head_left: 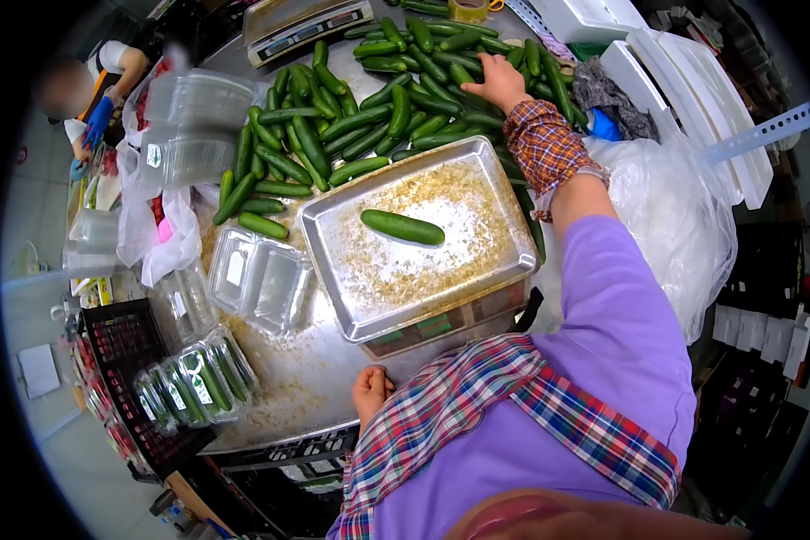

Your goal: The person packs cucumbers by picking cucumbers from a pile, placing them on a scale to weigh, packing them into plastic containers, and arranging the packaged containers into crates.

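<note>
My right hand reaches to the far side of the table, fingers apart over a heap of green cucumbers. It touches or hovers just above them; I cannot tell which. Close to my body, my left hand rests by the table's near edge with fingers curled in, and nothing shows in it. Between the hands a metal tray, raised on a box, bears brown crumb-like residue and a single cucumber. Left of the tray, an open clear plastic clamshell box lies on the table.
Packed cucumber boxes stand front left beside a black crate. Stacked clear containers are at the left, a scale at the back. Plastic bags and white foam boxes fill the right. Another person works far left.
</note>
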`<state>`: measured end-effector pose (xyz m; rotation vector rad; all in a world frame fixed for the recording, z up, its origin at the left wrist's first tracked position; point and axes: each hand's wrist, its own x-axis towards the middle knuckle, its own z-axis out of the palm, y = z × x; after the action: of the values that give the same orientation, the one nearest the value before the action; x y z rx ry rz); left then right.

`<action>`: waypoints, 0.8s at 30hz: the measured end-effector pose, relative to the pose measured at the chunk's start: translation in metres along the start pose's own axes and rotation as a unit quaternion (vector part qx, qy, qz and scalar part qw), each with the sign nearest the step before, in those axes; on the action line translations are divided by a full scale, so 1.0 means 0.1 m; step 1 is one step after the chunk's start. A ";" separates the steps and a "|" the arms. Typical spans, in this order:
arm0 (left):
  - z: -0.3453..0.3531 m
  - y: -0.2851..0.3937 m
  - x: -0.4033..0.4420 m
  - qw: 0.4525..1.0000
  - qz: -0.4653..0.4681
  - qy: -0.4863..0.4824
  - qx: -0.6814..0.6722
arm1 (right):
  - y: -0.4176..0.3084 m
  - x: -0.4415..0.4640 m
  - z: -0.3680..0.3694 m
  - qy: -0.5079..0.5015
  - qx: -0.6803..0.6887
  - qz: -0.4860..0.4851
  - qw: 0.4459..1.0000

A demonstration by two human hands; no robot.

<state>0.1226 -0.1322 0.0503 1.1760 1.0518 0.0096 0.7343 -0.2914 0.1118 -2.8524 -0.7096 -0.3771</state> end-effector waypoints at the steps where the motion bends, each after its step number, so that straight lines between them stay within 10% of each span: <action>1: 0.00 -0.03 0.01 1.000 0.007 0.001 -0.003 | -0.01 0.02 0.05 -0.016 -0.021 -0.017 1.000; 17: 0.02 0.03 0.00 1.000 -0.014 0.013 -0.025 | -0.09 0.10 0.11 0.139 -0.126 -0.183 0.965; 23: 0.03 -0.08 0.03 0.999 0.015 0.034 -0.005 | 0.02 -0.20 -0.19 0.154 0.310 0.060 0.936; 24: 0.04 -0.09 0.05 0.999 0.018 0.038 -0.001 | 0.04 -0.21 -0.25 0.132 0.500 0.106 0.849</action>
<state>0.1233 -0.1364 0.0407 1.1991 1.0968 0.0839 0.7136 -0.3100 0.1296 -1.8034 -0.3542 -0.2442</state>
